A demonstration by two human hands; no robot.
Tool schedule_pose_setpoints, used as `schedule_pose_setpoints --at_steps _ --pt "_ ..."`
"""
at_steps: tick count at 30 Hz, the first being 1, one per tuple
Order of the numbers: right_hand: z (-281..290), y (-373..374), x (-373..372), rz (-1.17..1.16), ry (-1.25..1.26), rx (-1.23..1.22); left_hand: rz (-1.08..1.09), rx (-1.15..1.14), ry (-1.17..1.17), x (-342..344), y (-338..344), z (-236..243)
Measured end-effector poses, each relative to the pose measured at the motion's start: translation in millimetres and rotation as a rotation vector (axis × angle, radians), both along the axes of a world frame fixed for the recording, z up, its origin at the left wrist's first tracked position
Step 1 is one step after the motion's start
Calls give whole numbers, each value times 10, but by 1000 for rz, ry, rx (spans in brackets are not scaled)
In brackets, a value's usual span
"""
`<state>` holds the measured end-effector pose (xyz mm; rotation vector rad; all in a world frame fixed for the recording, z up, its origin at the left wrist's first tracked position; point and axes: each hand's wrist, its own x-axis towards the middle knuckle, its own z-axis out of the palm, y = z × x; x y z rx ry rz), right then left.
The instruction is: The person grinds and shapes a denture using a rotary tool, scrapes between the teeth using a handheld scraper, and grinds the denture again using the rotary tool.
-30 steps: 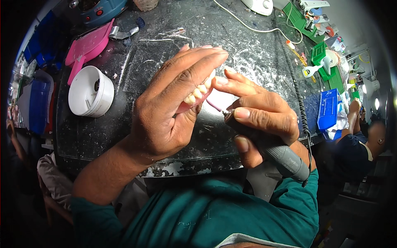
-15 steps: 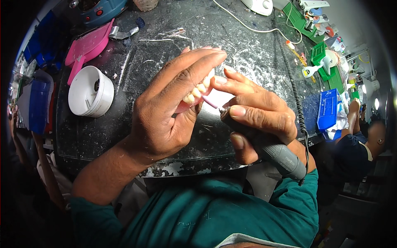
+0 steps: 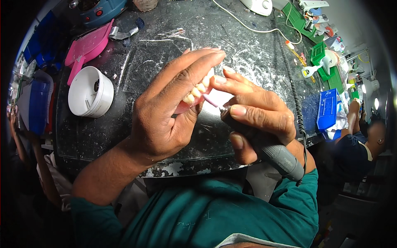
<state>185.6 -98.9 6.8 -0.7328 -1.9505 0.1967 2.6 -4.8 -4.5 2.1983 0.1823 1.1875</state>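
Holds the denture (image 3: pixel 196 93) in the left hand (image 3: pixel 165 103). Grips the drill (image 3: pixel 273 153) in the right hand (image 3: pixel 264 113), just right of the denture, pointing the pink bit (image 3: pixel 210 100) toward it.

Pink denture (image 3: pixel 182 108), cream teeth (image 3: pixel 195 93); grey handpiece (image 3: pixel 282 160) slanted beside

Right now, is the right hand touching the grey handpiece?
Touching: the head view shows the right hand closed around the grey handpiece, with a fingertip lying on its dark front part.
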Motion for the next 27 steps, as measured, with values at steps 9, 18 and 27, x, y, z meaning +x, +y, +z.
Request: schedule_pose_setpoints --at_steps 9,18,27 --pt "19 -12 11 -7 -15 14 0 32 -14 -3 1 8" --pt "-14 17 1 6 0 26 39 47 7 -6 -10 24" --pt "-1 17 17 11 -3 16 38 63 -6 -2 5 9"
